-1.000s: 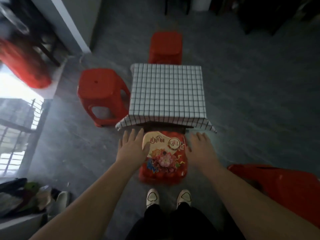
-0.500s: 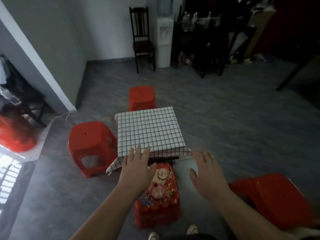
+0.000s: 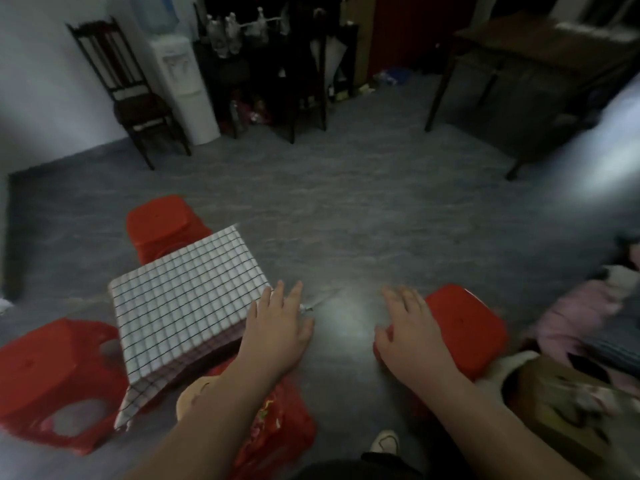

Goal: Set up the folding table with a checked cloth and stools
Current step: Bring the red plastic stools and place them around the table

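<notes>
A small low table covered by a white checked cloth (image 3: 183,299) stands at the lower left of the head view. Red plastic stools surround it: one behind it (image 3: 159,223), one at its left (image 3: 45,379), one with a flowered seat (image 3: 277,424) below my left forearm. A further red stool (image 3: 464,327) sits on the floor at the right. My left hand (image 3: 277,323) hovers with straight fingers at the cloth's right corner. My right hand (image 3: 408,327) is spread, its far side against that right stool. Neither hand holds anything.
Bare grey floor (image 3: 346,220) stretches ahead. A dark wooden chair (image 3: 128,95) and a white water dispenser (image 3: 183,84) stand at the back wall, with a dark rack (image 3: 270,64) beside them. A dark table (image 3: 540,77) is at the right. Clothes and a bag (image 3: 581,358) lie at the lower right.
The view has lifted and swung right, so table and stools slid to the lower left. Both hands left the flowered stool; the right hand now lies by the right stool.
</notes>
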